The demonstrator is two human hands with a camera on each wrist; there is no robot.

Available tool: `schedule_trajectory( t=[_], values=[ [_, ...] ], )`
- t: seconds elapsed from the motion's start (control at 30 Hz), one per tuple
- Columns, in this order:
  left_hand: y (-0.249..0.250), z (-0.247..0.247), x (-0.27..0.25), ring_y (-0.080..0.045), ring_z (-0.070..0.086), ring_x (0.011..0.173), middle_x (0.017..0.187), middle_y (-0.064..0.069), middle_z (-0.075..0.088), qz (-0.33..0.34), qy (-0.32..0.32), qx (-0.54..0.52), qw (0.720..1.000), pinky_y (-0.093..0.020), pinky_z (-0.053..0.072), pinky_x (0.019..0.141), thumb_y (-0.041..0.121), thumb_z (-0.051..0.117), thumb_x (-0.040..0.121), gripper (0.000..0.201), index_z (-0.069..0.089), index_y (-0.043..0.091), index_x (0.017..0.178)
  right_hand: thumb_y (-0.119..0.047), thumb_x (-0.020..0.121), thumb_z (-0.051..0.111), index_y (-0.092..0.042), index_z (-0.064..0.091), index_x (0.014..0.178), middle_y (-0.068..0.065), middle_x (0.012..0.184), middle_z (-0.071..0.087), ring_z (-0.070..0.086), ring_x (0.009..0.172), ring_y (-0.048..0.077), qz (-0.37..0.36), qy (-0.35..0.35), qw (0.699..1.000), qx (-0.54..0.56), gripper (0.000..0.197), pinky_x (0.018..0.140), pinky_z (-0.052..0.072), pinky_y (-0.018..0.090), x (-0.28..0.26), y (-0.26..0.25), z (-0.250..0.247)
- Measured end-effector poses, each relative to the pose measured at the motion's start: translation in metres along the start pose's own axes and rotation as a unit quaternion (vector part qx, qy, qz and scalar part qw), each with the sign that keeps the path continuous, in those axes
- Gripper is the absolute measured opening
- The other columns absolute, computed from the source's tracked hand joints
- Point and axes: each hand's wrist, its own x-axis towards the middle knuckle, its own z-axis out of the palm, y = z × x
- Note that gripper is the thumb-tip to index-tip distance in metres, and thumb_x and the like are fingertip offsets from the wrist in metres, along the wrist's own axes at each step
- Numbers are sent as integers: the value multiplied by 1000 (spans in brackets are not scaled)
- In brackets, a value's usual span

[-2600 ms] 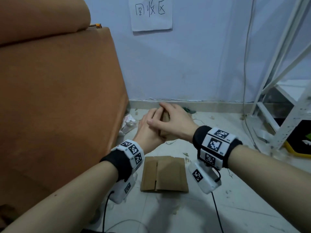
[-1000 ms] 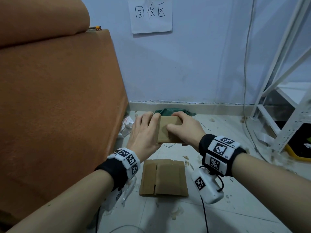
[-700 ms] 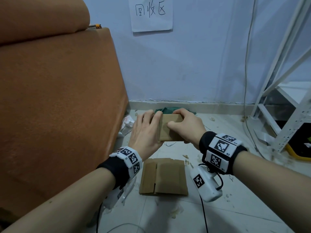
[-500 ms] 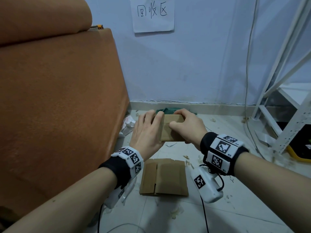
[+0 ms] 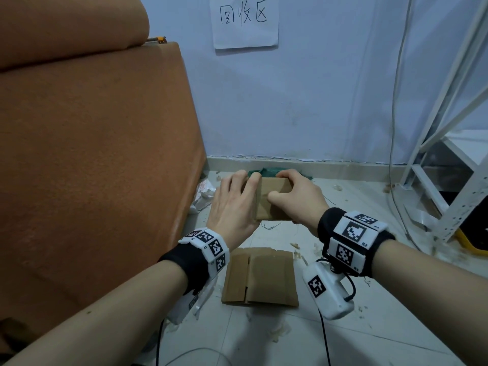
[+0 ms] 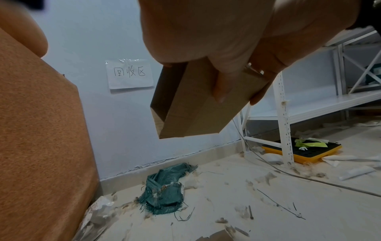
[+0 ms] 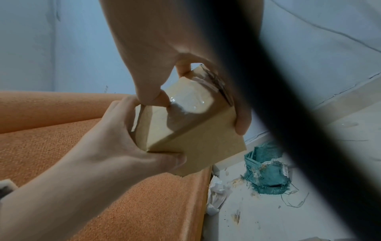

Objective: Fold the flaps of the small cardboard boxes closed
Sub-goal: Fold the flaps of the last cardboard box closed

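A small brown cardboard box (image 5: 273, 204) is held in the air between both hands, above the floor near the wall. My left hand (image 5: 247, 192) wraps its left end, fingers curled over the top edge. In the right wrist view its thumb (image 7: 175, 160) lies under the box (image 7: 198, 143). My right hand (image 5: 280, 187) grips the right end, thumb on the near face and fingers over the far edge. Clear tape (image 7: 191, 101) shines on one face. From the left wrist view the box (image 6: 195, 110) shows from below. A flattened cardboard box (image 5: 260, 277) lies on the floor under my wrists.
An orange sofa (image 5: 92, 154) fills the left side. A crumpled green bag (image 6: 164, 190) lies by the baseboard beyond the box. A white metal shelf (image 5: 449, 180) with a yellow tray (image 6: 299, 151) stands at the right. Scraps and a thin cable litter the tiled floor.
Earlier both hands were clasped tight over the box. Since then it has been turned so a broad face points at me, and in the last half second it has barely moved.
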Motion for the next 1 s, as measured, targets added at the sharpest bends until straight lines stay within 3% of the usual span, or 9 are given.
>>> schedule_trajectory(
  t=[0.27,0.37,0.47,0.53,0.6,0.67,0.73,0.83,1.0],
  values=[
    [2,0,-1,-26,38,112,126,-4,39,5,-2,6,1000,-42,47,90,35,82,66,83,34,20,132,-39,67,58,-35,55,121,1,111,58,59,99,26,0,-1,1000,-10,54,82,57,45,1,0,-1],
    [1,-2,0,-26,38,113,126,-3,38,10,-4,10,1000,-42,47,90,34,80,67,81,35,20,132,-25,76,56,-34,57,122,3,113,60,58,101,27,-7,11,1000,-21,47,83,56,44,2,5,-1],
    [0,-3,-1,-27,39,113,125,-2,37,30,-4,28,999,-42,46,90,29,79,67,77,39,20,132,-8,83,44,-34,62,120,2,119,65,56,105,24,-16,28,999,-39,49,83,51,33,4,13,-10],
    [-4,-3,-2,-27,37,114,126,-2,35,19,-1,19,1000,-42,46,90,32,79,67,78,37,20,132,-11,89,46,-30,60,125,0,122,62,55,105,21,-16,-6,1000,-16,44,80,50,30,4,12,-15],
    [-7,-4,-3,-27,37,115,127,-2,35,5,7,10,1000,-42,46,90,34,78,68,78,36,20,132,-29,91,56,-30,53,133,-1,124,58,56,105,19,-11,-40,999,25,41,82,54,33,0,7,-13],
    [-5,-3,-3,-28,37,115,127,-3,35,7,11,8,1000,-44,47,90,32,79,69,76,35,20,130,-53,82,65,-32,44,139,-1,124,52,57,108,19,-11,-48,999,14,65,80,56,34,-2,8,-6],
    [1,-2,-2,-28,39,115,126,-2,35,13,6,4,1000,-46,47,89,30,78,70,73,35,21,129,-63,73,70,-33,39,140,1,122,48,56,106,22,-7,-31,999,-17,80,79,58,40,-2,13,1],
    [2,-1,-1,-30,40,115,126,-4,37,6,3,-7,1000,-46,47,91,31,77,70,74,35,20,130,-61,74,70,-34,44,134,-1,115,53,57,103,22,-15,-2,1000,-20,71,78,59,47,-1,16,2],
    [-2,-4,-1,-29,37,117,129,-7,37,-7,-10,-14,1000,-44,45,95,36,77,70,78,36,17,134,-44,83,72,-35,53,129,-4,111,58,61,96,20,-7,-13,999,42,50,66,62,44,0,14,-5]
  ],
)
